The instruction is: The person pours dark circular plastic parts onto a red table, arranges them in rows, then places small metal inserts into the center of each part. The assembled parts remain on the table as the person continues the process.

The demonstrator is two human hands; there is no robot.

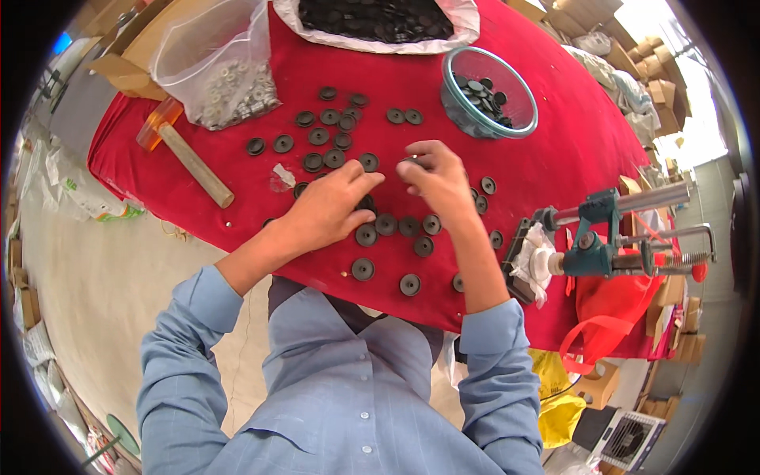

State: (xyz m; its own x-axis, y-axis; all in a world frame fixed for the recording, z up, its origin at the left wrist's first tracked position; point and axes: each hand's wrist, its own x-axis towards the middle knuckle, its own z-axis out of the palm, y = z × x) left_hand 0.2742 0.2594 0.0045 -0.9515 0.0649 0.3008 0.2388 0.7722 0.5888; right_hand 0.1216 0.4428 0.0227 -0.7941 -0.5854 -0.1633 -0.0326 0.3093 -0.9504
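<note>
Many round black plastic wheels (362, 269) with raised rims lie scattered over a red cloth (538, 170). My left hand (328, 207) is low over the cluster in the middle, thumb and forefinger apart. Dark wheels show in the gap between them, and others lie under the palm, partly hidden. Further right, my right hand (442, 180) is raised above the cloth with its fingers curled in. A small dark disc (417, 163) is pinched between its thumb and fingers, mostly covered by them.
At the back are a white sack (467, 24) of black discs and a clear tub (526, 127) with dark discs. Small pale parts fill a plastic bag (237, 91) near an orange-headed mallet (198, 166). A green hand press (598, 253) stands at right beside a red bag (606, 317).
</note>
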